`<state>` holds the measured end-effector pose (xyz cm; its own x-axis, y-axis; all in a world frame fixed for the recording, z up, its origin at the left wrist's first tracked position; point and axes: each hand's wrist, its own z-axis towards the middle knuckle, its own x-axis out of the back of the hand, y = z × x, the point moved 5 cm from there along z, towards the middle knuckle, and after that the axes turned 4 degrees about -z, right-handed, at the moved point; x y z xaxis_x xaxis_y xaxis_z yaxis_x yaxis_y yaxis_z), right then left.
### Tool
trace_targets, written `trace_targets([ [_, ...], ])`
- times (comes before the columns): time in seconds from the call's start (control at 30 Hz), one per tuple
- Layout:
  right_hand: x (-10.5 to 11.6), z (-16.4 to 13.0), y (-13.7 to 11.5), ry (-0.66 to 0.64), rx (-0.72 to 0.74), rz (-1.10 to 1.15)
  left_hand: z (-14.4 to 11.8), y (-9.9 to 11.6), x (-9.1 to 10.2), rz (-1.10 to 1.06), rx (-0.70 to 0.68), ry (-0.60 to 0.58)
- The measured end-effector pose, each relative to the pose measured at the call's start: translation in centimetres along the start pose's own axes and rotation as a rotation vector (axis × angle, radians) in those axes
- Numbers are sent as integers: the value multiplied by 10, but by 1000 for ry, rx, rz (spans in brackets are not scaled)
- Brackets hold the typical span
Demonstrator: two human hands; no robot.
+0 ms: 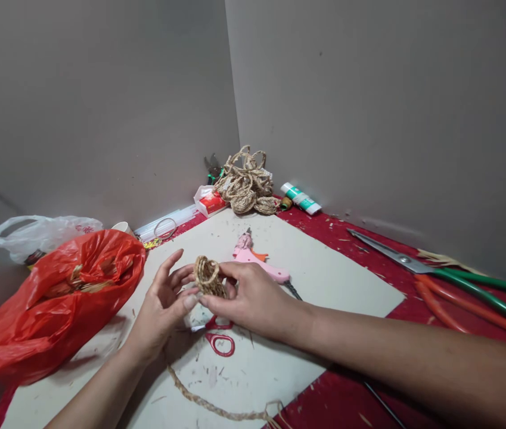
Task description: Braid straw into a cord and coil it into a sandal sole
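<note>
A small coil of braided straw rope (207, 273), rolled into a cup-like shape, is held up between my two hands. My right hand (253, 292) pinches it from the right, thumb below and fingers behind. On the other side my left hand (167, 301) steadies its left edge with thumb and fingertips, the index finger raised. A loose length of straw braid (203, 405) curves over the white board below, ending in frayed strands; its link to the coil is hidden. Under my hands lie red-handled scissors (221, 344), partly covered. Just behind the coil rests a pink glue gun (257, 260).
A white board (346, 274) covers a red cloth (324, 235). Large shears (407, 261) lie at right, a red plastic bag (65, 298) at left. A rope pile (246, 182), small box (210, 201), tube (301, 198) and glue sticks (167, 221) sit near the grey walls.
</note>
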<state>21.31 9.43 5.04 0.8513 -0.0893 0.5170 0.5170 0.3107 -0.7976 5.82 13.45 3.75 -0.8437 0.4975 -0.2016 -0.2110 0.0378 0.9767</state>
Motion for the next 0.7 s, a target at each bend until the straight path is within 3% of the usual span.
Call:
trace_targets([
  [0.1,3,3,5,9,-56,-21,7,-4,15,-43,33,150],
  [0.2,4,3,7,-18,-84,-190,12,-9,31,-60,59,291],
  [0.37,-5,-1,5,-117,-48,-508,14,-10,41,-15,20,366],
  [0.57,-10,-3,5,-128,-5,-619,-4,7,22,318,-188,378],
  [0.7,-10,-4,3,-135,28,-651,-21,20,-10,745,-407,234],
])
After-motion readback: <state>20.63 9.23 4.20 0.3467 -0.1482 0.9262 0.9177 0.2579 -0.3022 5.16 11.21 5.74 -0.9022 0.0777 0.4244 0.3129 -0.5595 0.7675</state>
